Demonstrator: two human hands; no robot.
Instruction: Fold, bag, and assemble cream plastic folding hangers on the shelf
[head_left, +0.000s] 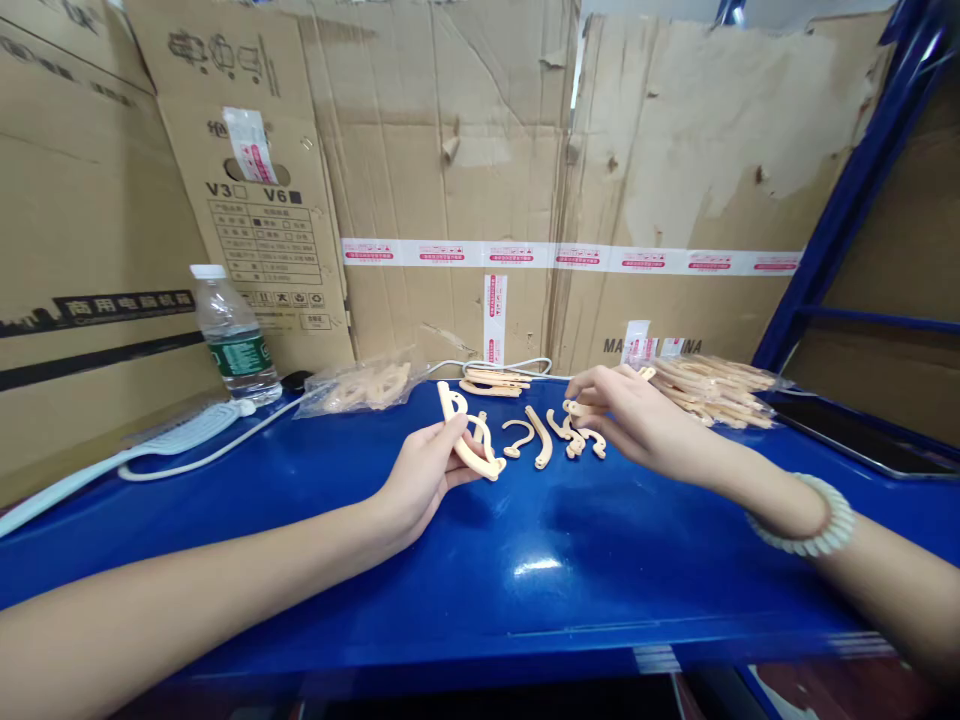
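My left hand [431,470] is closed around a cream plastic hanger arm [471,455], tilted above the blue table, with a curved hook-like part beside it. My right hand [637,415] is pinched over the small parts; a cream plastic piece [576,408] sticks out at its fingertips, mostly hidden by the fingers. Below those fingers lie several small curved cream pieces [574,443]. Between the hands, a hanger hook [517,440] and a loose curved hanger arm [538,438] rest on the table.
Bagged cream parts [360,385] lie at the back left, and a bagged stack [712,385] at the right. More arms [495,380] lie by a white cable. A water bottle [236,340], a light-blue fan-like item [180,435] and a dark tablet [862,430] flank the work area. Cardboard [450,180] stands behind.
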